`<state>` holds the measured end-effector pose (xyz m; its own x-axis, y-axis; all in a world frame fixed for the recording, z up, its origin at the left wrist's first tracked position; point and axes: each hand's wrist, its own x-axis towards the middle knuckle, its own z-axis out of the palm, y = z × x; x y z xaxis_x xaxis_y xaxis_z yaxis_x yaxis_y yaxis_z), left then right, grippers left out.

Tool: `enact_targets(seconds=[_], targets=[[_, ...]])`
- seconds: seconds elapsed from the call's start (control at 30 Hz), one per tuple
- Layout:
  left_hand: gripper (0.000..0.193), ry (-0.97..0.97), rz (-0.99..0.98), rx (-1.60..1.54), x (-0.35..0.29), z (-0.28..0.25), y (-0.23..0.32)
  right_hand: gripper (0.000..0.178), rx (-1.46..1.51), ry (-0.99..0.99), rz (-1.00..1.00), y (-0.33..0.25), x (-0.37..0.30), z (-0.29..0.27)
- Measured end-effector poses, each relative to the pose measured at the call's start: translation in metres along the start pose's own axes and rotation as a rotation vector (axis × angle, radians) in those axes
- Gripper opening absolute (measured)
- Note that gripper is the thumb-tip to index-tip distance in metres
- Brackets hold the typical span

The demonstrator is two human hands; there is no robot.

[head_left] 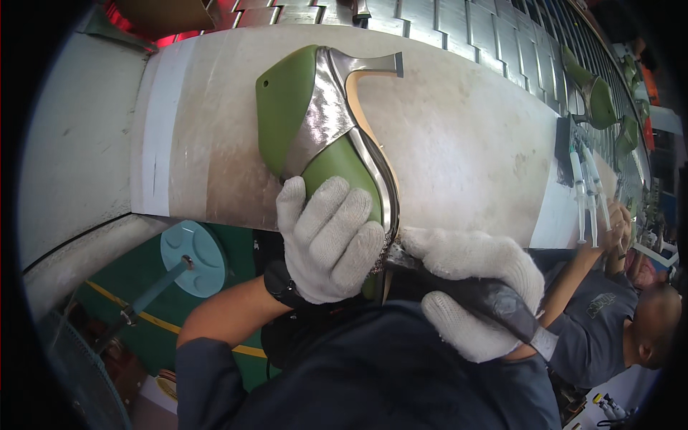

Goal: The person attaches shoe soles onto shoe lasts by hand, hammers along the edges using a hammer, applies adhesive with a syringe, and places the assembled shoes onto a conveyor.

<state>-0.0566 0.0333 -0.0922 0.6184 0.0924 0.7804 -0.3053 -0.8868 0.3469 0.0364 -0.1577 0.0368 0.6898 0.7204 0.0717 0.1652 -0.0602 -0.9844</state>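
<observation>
Your worktop (pixel 466 143) is pale and smudged, with a brownish stain toward its left side and a white strip across its left end. Along its far side runs a conveyor (pixel 448 29) of overlapping metal plates, lit red at far left. To the right, syringes (pixel 577 172) lie at the worktop's edge, and more green lasts (pixel 600 107) stand beyond them. A co-worker (pixel 598 322) is seated at right, hands raised near the syringes. Below, at near left, the green floor (pixel 240 261) carries a yellow line and a pale blue disc (pixel 206 271) on a rod.

The silver shoe (pixel 331 107) on its green last (pixel 287 107) extends over the middle of your worktop, heel toward the far side. Your left grip (pixel 326 240) is clasped over its near part; your right grip (pixel 480 287) is closed around a dark-handled tool (pixel 494 304).

Your left glove hides most of the shoe's near end. Whether the tool's tip touches the shoe cannot be determined. A brown item (pixel 168 16) at far left is cut off, and the right background is indistinct.
</observation>
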Motion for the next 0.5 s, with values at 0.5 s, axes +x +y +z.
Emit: enact_targets(seconds=[0.5], targets=[[0.055,0.047,0.022,0.078,-0.010,0.008,-0.004,0.037,0.170,-0.110,0.557,-0.016,0.074,-0.032]])
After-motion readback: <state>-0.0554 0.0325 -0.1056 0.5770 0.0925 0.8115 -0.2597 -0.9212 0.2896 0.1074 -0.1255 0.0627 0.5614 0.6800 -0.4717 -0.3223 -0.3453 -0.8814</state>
